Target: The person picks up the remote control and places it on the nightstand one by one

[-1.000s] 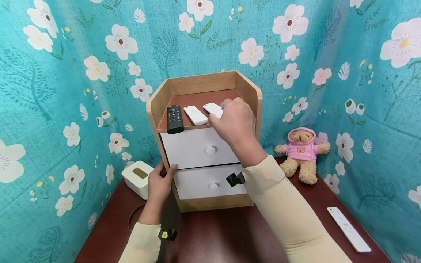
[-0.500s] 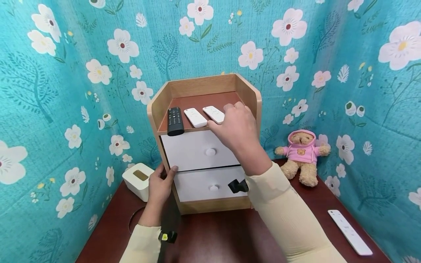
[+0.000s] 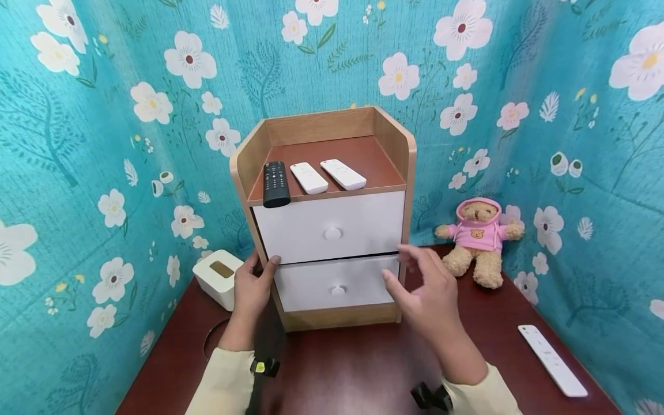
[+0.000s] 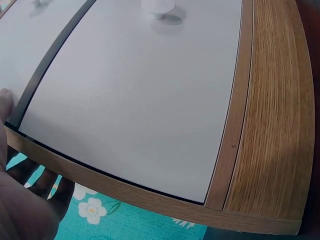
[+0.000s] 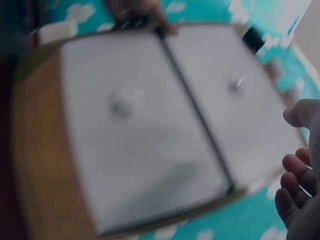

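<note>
A small wooden cabinet (image 3: pixel 339 317) with two white drawers stands on the table. My left hand (image 3: pixel 252 286) grips its left side edge, thumb on the front and the other fingers along the side, as the left wrist view also shows. Both drawers, the upper drawer (image 3: pixel 295 233) and the lower drawer (image 3: pixel 303 291), are closed. On the brown top lie a black remote control (image 3: pixel 275 184) and two white remote controls, a left one (image 3: pixel 309 178) and a right one (image 3: pixel 343 174). My right hand (image 3: pixel 427 294) hovers in front of the cabinet's lower right corner, fingers relaxed, holding nothing.
A white box (image 3: pixel 215 282) with an opening in its top sits left of the cabinet. To the right are a teddy bear (image 3: pixel 477 242) in a pink hoodie and a long white remote control (image 3: pixel 552 360) near the table's edge. A flowered curtain (image 3: pixel 321 75) surrounds the table.
My right hand has let go of the right white remote control on the cabinet top and come down towards me, beside the lower drawer. My left hand stays on the cabinet's edge.
</note>
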Motion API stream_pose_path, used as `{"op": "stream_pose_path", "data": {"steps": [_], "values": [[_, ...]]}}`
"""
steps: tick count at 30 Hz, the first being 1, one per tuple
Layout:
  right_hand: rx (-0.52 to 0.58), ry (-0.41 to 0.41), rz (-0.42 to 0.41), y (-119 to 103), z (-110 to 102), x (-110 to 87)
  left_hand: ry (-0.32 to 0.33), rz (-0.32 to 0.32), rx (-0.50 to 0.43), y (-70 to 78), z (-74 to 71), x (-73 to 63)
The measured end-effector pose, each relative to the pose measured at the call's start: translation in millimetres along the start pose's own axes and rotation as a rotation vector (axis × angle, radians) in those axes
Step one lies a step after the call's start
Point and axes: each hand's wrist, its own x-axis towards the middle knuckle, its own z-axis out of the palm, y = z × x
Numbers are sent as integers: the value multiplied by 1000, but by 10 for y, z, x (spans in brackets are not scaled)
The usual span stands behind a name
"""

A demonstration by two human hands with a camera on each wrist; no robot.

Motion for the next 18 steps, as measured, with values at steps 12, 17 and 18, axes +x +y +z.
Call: {"op": "stream_pose_path", "data": {"steps": [12,17,18], "values": [[-209,-37,395,903,-543,-1010,0,14,2,22,-10,0],[-341,-73,547,1230,-891,-1232,2,28,-13,30,-14,-6],[-373,-92,605,1296,-977,-1259,2,28,-13,30,-16,-6]]}}
